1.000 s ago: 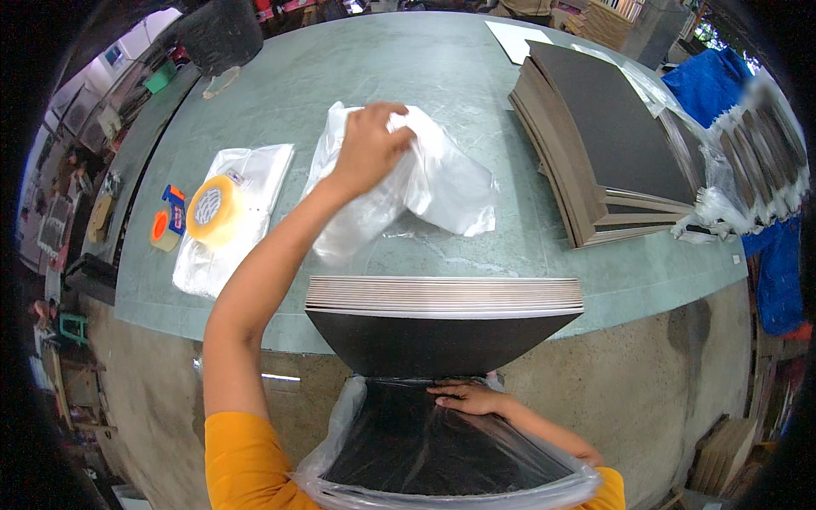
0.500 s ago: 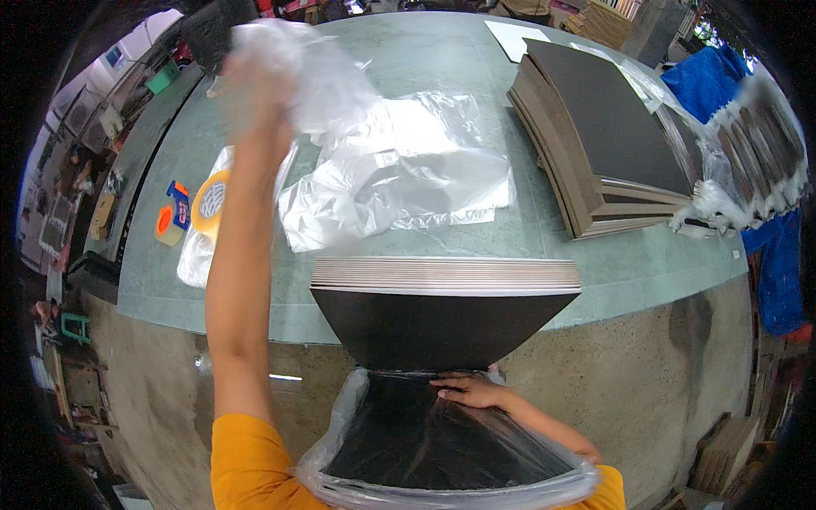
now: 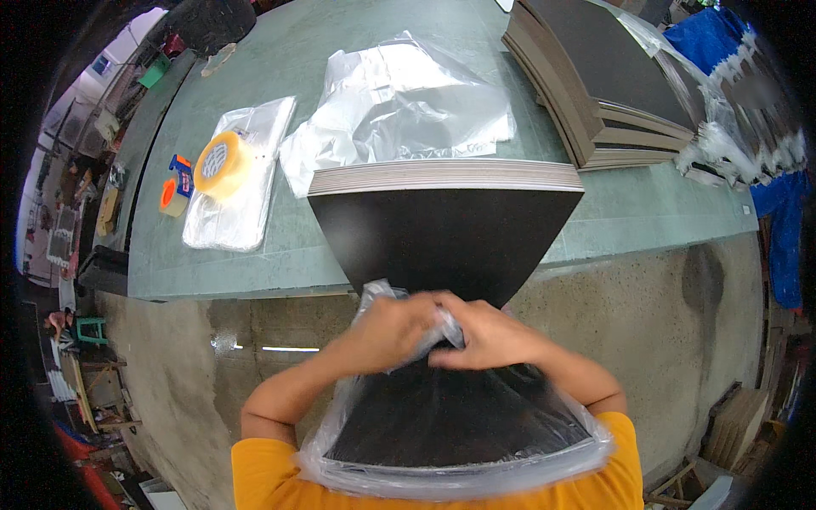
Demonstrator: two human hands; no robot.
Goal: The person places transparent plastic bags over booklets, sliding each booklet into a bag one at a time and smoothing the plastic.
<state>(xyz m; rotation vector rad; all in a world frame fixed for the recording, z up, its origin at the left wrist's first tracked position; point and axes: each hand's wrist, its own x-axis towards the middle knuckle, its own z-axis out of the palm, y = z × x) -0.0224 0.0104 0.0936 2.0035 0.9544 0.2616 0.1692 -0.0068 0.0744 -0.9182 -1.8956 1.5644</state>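
A thick stack of black boards (image 3: pixel 442 234) with pale edges projects over the table's near edge toward my body. Its near part sits inside a clear plastic bag (image 3: pixel 450 483). Both my hands meet above the middle of the stack, at the bag's open end. My left hand (image 3: pixel 389 333) is closed round a bunch of crumpled clear plastic. My right hand (image 3: pixel 493 336) is curled against the same bunch, its thumb and fingers on the plastic. Some fingertips are hidden.
On the green table (image 3: pixel 323 268), loose clear plastic sheeting (image 3: pixel 408 110) lies beyond the stack. At left, a roll of yellow tape (image 3: pixel 223 166) rests on folded plastic bags (image 3: pixel 229 225), beside a tape dispenser (image 3: pixel 174 195). More dark boards (image 3: pixel 595 59) are piled at far right.
My left hand has come back from the far left of the table to the stack, meeting my right hand. Plastic is now bunched between them. The view has shifted, and the stack appears higher.
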